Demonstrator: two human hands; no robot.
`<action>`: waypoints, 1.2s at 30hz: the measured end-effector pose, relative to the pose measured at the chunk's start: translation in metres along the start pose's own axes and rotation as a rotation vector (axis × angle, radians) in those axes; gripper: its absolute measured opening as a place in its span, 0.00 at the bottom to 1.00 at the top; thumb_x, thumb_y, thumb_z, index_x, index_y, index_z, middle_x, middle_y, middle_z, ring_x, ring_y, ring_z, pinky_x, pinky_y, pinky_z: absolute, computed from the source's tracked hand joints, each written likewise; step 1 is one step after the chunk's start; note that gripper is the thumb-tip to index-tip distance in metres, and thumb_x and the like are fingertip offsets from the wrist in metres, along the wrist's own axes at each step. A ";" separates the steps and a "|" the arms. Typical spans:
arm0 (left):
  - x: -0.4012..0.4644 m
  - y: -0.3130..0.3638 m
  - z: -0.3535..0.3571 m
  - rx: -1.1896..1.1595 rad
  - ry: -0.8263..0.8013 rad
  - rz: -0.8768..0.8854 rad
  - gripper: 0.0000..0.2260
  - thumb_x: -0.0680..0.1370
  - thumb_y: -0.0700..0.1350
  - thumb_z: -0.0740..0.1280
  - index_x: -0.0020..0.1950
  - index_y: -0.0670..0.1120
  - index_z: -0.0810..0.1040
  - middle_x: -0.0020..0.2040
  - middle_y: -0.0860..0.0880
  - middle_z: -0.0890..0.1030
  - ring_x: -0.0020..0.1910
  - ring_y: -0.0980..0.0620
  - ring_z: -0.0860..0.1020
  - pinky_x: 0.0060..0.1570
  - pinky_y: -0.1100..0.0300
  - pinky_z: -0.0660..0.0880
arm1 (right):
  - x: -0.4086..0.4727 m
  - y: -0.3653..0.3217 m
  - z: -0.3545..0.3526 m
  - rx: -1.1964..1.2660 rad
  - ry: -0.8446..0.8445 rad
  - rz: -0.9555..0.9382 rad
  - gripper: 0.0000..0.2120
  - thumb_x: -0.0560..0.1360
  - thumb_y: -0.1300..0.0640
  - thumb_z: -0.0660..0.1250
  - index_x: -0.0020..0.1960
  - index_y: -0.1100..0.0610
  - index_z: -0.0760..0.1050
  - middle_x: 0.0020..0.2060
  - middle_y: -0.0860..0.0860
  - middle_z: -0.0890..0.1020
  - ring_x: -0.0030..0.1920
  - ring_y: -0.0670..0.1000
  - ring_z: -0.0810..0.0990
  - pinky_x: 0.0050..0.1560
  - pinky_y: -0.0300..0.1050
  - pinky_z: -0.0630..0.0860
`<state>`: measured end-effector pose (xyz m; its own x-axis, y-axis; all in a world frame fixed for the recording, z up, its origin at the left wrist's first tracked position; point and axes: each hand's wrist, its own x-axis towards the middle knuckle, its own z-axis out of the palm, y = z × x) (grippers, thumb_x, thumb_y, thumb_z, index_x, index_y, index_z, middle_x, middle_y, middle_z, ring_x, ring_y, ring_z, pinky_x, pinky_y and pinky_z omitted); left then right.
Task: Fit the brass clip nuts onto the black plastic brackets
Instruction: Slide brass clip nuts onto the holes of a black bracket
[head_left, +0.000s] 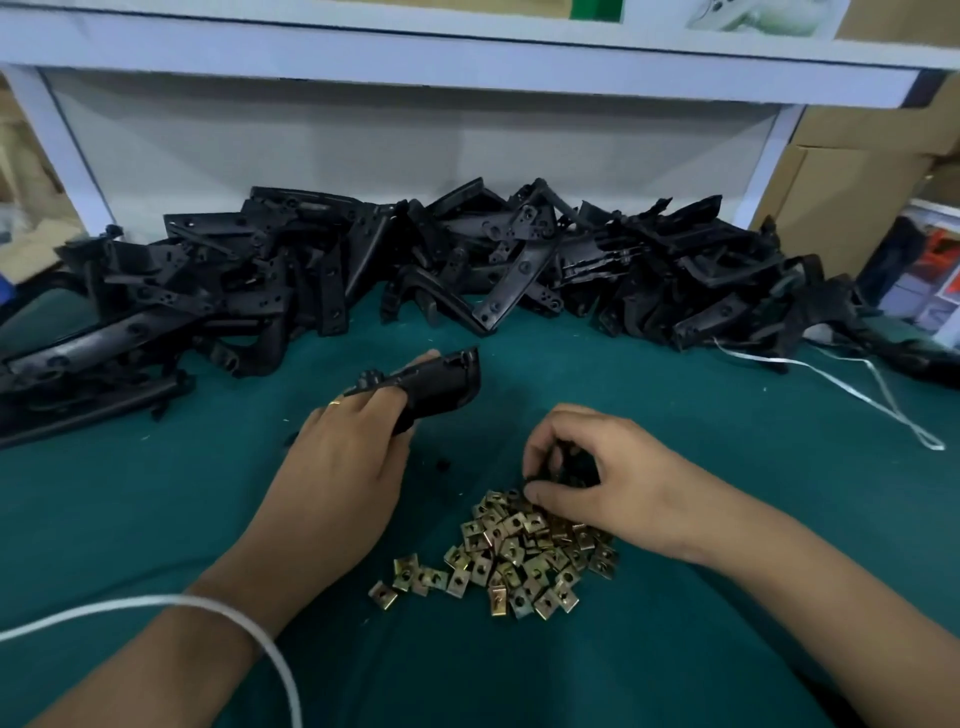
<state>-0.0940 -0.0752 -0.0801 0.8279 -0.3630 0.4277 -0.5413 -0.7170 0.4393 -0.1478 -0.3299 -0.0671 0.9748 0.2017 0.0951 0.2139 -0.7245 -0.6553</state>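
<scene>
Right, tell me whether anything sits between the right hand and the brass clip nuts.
Nothing visible does. The right hand is already at the far edge of the pile of brass clip nuts, its curled fingers around something small and dark. The left hand holds a black bracket off to the side, clear of the pile.

A green cloth (675, 649) covered the table. A white shelf (467, 57) on white posts ran over its far edge, before a pale wall. Cardboard boxes (852, 171) stood beyond the far right corner.

Assembly workshop: bulk bracket heap (415, 260), loose clip nuts (519, 556), green bench mat (156, 493), cardboard cartons (852, 171).
</scene>
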 end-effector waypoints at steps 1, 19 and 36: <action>0.000 0.000 0.000 0.005 0.003 0.014 0.07 0.84 0.43 0.63 0.48 0.52 0.69 0.45 0.53 0.73 0.42 0.45 0.73 0.42 0.51 0.66 | -0.001 0.001 0.001 0.034 -0.010 0.003 0.06 0.77 0.53 0.77 0.47 0.45 0.80 0.46 0.42 0.79 0.49 0.46 0.79 0.52 0.45 0.77; -0.009 0.000 0.000 -0.077 -0.022 0.196 0.08 0.85 0.62 0.54 0.63 0.68 0.61 0.51 0.61 0.65 0.49 0.55 0.69 0.44 0.61 0.65 | 0.003 -0.007 0.012 0.900 0.188 -0.123 0.08 0.76 0.69 0.70 0.55 0.67 0.76 0.48 0.63 0.87 0.47 0.59 0.87 0.50 0.48 0.85; -0.007 0.005 -0.008 0.006 0.012 0.162 0.23 0.83 0.60 0.57 0.75 0.52 0.66 0.50 0.55 0.68 0.50 0.50 0.70 0.46 0.46 0.74 | -0.001 -0.022 0.015 0.808 0.254 -0.151 0.09 0.70 0.65 0.77 0.49 0.62 0.84 0.43 0.62 0.87 0.40 0.55 0.86 0.45 0.42 0.83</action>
<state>-0.1032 -0.0715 -0.0744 0.7281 -0.4668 0.5020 -0.6665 -0.6532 0.3593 -0.1547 -0.3042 -0.0638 0.9448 0.0349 0.3258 0.3256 0.0093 -0.9455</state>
